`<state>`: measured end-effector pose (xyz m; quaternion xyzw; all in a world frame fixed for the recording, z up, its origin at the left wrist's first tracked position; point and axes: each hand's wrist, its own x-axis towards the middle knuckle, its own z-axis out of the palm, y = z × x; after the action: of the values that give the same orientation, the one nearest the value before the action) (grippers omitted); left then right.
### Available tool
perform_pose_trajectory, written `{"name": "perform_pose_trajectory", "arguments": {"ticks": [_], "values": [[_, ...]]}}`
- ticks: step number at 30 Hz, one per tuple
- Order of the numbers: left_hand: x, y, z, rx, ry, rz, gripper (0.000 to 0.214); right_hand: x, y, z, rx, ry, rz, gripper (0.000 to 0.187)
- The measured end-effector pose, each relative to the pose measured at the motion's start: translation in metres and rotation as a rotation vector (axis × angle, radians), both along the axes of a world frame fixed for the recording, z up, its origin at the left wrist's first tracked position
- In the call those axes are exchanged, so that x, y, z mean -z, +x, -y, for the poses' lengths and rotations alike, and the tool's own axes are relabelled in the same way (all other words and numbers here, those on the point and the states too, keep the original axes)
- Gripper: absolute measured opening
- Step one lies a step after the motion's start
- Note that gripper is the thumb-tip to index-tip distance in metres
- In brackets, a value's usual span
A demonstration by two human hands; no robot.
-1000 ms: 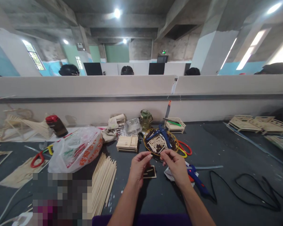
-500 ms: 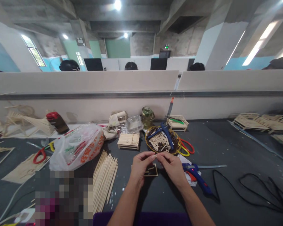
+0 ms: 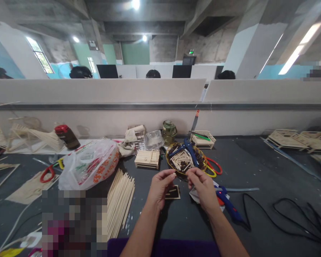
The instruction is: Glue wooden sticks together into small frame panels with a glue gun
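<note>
Left end of the dark table (image 3: 256,164): bottle with red lid (image 3: 66,137), leaning; nearer, a crumpled plastic bag (image 3: 89,167). Next, a bundle of long sticks (image 3: 121,203) lies roughly front to back, and beyond it a small slatted wooden stand (image 3: 147,159).

Left hand (image 3: 159,187): raised over the table, thumb and forefinger clamped on a small pale piece (image 3: 174,175) — too small to identify. Below the hand and partly hidden by it, a small rectangular frame (image 3: 179,193) with short slips of wood inside its outline.

Behind the hands, a round yellow-rimmed basket holds short sticks (image 3: 182,160); a blue tool (image 3: 190,151) lies across it. Green jar (image 3: 169,132) behind that.

Right hand (image 3: 203,185): a gap from the left one, fingertips drawn together — cannot tell whether anything is between them. Just right of it, a blue glue gun (image 3: 231,208) trailing a black cable (image 3: 291,228). Far right: wooden models (image 3: 286,139).
</note>
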<state>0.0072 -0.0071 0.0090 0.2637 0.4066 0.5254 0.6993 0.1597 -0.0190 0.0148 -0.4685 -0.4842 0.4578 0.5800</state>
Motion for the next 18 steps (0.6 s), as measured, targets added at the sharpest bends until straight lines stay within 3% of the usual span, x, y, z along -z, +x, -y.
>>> {"name": "perform_pose_trajectory", "arguments": {"ticks": [3,6,13,18], "values": [[0.001,0.000,-0.001,-0.019,-0.007,0.004,0.035,-0.003,0.013,-0.003,0.141,0.047,-0.018,0.034],[0.001,-0.001,-0.001,-0.037,-0.003,0.018,0.035,-0.006,0.027,-0.009,0.259,0.046,0.093,0.033],[0.003,-0.001,-0.002,-0.046,0.009,0.064,0.038,-0.020,0.037,-0.009,0.283,0.028,0.543,0.035],[0.004,0.000,-0.002,-0.058,-0.002,0.053,0.036,-0.015,0.040,-0.018,0.318,0.063,0.756,0.034]]}}
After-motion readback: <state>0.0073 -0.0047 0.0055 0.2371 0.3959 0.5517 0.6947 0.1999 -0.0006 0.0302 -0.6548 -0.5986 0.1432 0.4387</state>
